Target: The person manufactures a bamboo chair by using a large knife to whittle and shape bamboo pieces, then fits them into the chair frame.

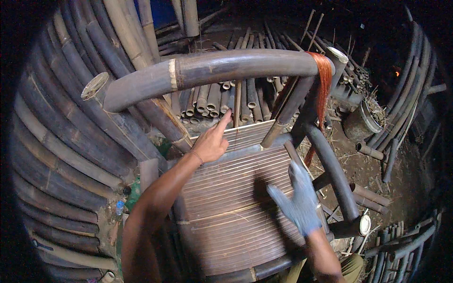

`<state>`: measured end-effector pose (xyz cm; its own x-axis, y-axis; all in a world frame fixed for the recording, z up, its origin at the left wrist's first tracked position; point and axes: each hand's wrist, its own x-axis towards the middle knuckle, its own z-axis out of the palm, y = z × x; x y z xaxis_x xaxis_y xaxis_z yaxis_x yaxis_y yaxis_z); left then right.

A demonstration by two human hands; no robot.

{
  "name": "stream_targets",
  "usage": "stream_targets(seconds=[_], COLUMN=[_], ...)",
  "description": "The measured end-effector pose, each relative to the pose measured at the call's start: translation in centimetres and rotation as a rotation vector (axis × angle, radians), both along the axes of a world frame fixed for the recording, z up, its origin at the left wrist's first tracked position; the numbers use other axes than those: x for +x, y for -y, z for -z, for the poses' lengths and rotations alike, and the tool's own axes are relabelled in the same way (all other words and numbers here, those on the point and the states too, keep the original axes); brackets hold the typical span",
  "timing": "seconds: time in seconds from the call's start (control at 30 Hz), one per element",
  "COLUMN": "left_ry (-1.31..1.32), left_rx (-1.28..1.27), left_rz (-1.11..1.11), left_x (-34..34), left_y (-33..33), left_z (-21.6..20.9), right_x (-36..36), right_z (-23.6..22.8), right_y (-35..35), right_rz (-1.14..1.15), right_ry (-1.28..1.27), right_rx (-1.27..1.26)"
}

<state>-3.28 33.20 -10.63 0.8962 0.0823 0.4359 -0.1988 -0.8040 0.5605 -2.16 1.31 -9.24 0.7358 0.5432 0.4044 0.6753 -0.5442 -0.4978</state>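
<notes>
A dark bamboo chair frame fills the middle, with a thick curved top rail (236, 65) and a slatted seat (226, 231). My bare left hand (212, 144) is over the back edge of the seat, its index finger stretched toward an upright thin bamboo strip (237, 104); the other fingers look partly curled, and nothing shows in them. In a grey-blue glove, my right hand (297, 198) hovers above the seat's right side, thumb and fingers apart, empty. A bundle of orange strands (324, 89) hangs over the rail's right end.
Long dark bamboo poles (61, 137) lean along the left. Stacked cut bamboo (207, 101) lies behind the chair. A bucket (361, 120) with scraps stands on the littered floor at right, near curved poles (410, 85). A bamboo frame (401, 250) sits at lower right.
</notes>
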Motion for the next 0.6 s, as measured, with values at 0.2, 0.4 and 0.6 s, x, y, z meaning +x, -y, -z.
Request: stream_targets(seconds=[0.2, 0.4, 0.6], left_ry=[-0.112, -0.165, 0.091], left_rx=[0.174, 0.191, 0.263], left_rz=[-0.103, -0.124, -0.123], left_x=[0.1, 0.1, 0.5], left_y=[0.0, 1.1, 0.1], left_z=[0.0, -0.9, 1.4], right_x=[5.8, 8.4, 7.9], right_z=[3.0, 5.5, -0.5], right_y=[-15.9, -12.1, -6.4], right_rz=[0.007, -0.497, -0.011], right_ry=[-0.568, -0.701, -0.536], right_rx=[0.22, 0.534, 0.761])
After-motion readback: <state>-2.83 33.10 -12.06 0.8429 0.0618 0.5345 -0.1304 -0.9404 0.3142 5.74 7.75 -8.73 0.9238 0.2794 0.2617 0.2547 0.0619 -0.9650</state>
